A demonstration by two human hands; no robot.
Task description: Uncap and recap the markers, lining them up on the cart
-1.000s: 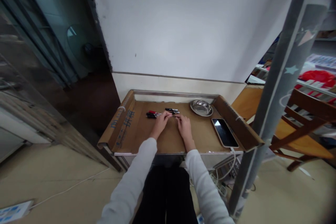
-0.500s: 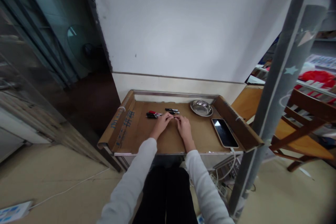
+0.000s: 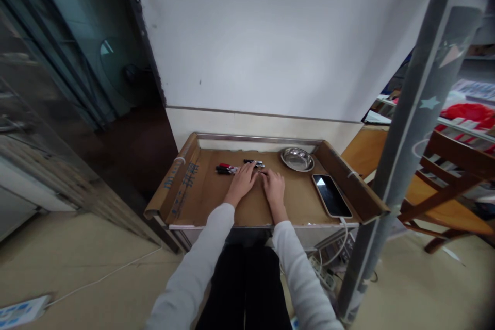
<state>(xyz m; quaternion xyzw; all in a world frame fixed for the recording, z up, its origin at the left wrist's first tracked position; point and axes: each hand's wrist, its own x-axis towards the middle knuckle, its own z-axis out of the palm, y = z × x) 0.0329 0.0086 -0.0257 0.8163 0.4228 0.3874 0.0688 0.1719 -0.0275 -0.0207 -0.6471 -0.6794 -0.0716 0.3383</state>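
Note:
My left hand [image 3: 243, 180] is low over the cardboard surface, its fingers stretched forward and nothing plainly held in them. Close beside it, my right hand [image 3: 274, 186] has its fingers bent and drawn together near the left thumb. Whatever those right fingers hold is too small to make out. Left of my left hand lie a red pen [image 3: 224, 165] and dark pens [image 3: 222, 170], partly covered by the hand. Just beyond my fingertips are more black pens [image 3: 251, 162], close together.
A shiny metal bowl [image 3: 297, 159] stands at the back right of the cardboard-lined table [image 3: 209, 201]. In front of it lies a phone [image 3: 331, 196] with a white cable [image 3: 344, 237]. Cardboard walls edge both sides. A grey post [image 3: 402, 129] and a wooden chair [image 3: 444, 201] are to the right.
My hands have come slightly apart from each other. The left fingers have straightened forward over the pens; the right hand has moved a little right and nearer me.

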